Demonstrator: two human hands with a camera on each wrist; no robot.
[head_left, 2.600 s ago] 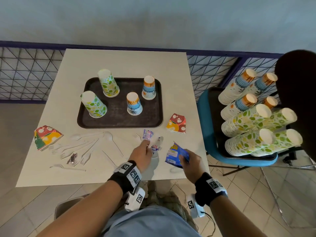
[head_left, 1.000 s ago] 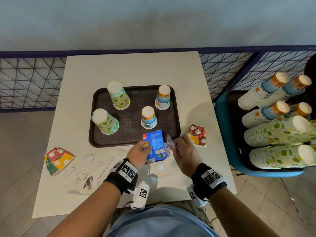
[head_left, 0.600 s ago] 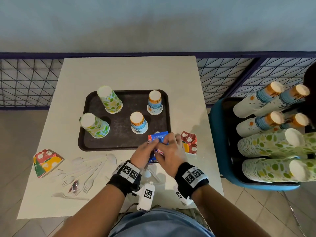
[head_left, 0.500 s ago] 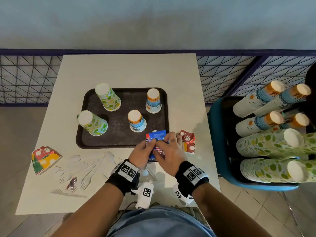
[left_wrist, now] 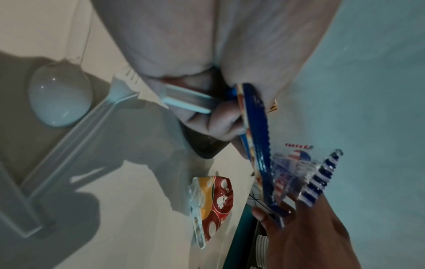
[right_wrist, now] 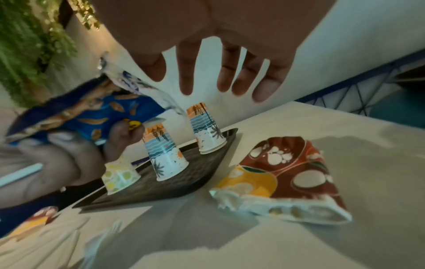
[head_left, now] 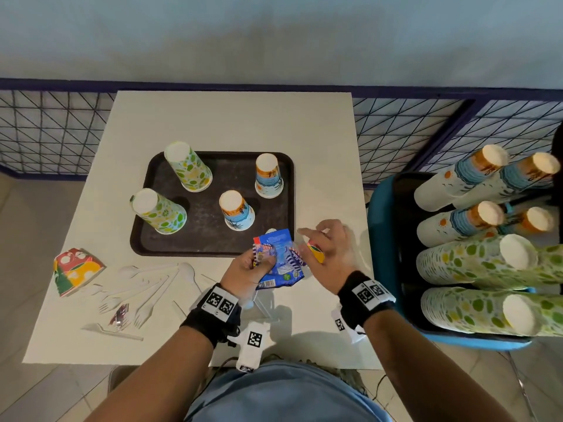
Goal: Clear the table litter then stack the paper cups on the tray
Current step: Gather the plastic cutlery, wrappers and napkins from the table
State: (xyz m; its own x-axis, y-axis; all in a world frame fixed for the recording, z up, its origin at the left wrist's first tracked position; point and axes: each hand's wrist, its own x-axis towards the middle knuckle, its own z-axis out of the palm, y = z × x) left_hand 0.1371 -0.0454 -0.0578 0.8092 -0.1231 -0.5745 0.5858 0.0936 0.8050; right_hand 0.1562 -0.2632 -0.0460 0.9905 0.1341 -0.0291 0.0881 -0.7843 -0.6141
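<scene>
The left hand (head_left: 246,269) holds a blue wrapper (head_left: 278,260) and a clear striped wrapper (left_wrist: 306,174) above the near edge of the bench (head_left: 231,123); its grip is closed, fingers curled around them. The right hand (head_left: 330,254) is just beside, its grip spread and holding nothing, above a crushed red cup (right_wrist: 285,174). White plastic forks and spoons (head_left: 152,287) lie to the left. Farther, four paper cups (head_left: 237,210) stand upside down, apart, on the dark tray (head_left: 210,236).
</scene>
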